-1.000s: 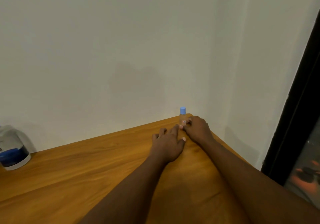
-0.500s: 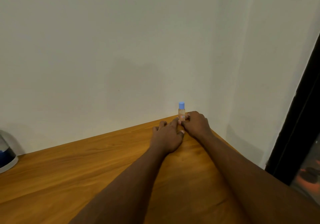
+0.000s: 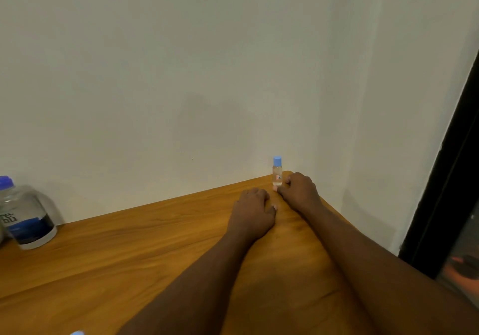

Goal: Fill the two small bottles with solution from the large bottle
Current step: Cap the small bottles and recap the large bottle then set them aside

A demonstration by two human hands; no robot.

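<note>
A small clear bottle (image 3: pixel 277 171) with a blue cap stands upright at the table's far right corner, close to the wall. My right hand (image 3: pixel 300 192) rests beside it, thumb and fingertips pinching its base. My left hand (image 3: pixel 252 212) lies on the table just left of and nearer than the bottle, fingers curled under, holding nothing and not touching it. The large clear bottle (image 3: pixel 26 215), with a blue cap and dark blue liquid low inside, stands at the far left by the wall. A pale blue cap-like tip (image 3: pixel 77 332) peeks in at the bottom edge.
The wooden table (image 3: pixel 129 251) runs along a plain white wall and ends at a corner by my right hand. A dark door frame (image 3: pixel 445 168) stands to the right, beyond the table's edge.
My left hand has drawn back from the small bottle and curled its fingers. My right hand stays at the bottle's base. The view has swung left, bringing more of the large bottle in.
</note>
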